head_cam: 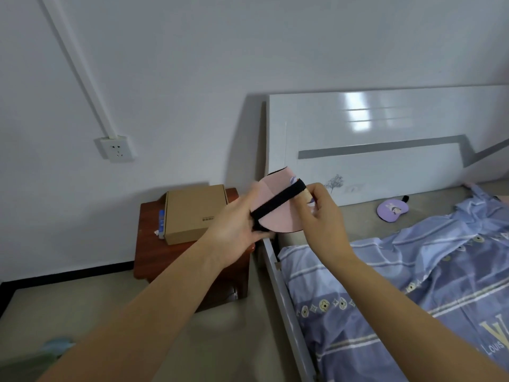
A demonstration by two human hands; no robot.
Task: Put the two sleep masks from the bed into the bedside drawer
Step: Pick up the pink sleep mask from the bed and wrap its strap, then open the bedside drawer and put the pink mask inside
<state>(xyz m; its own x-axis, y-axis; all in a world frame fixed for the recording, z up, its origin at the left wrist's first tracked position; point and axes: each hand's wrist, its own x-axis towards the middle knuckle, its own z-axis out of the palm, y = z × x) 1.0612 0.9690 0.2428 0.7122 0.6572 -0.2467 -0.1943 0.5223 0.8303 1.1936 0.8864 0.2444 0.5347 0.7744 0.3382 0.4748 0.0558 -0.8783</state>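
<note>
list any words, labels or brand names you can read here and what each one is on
"Louis", beside a large "V", is printed on the blue bedsheet near the right edge; the rest is cut off.
The cardboard box has a small dark printed label, too small to read.
The blue item next to the box has markings, too blurred to read.
The purple sleep mask shows a cartoon picture, no readable words.

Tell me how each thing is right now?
Pink sleep mask: folded, held in the air by both hands.
Left hand: gripping the mask.
Right hand: pinching the mask.
Purple sleep mask: lying on the bed.
Cardboard box: closed, on the bedside table.
</note>
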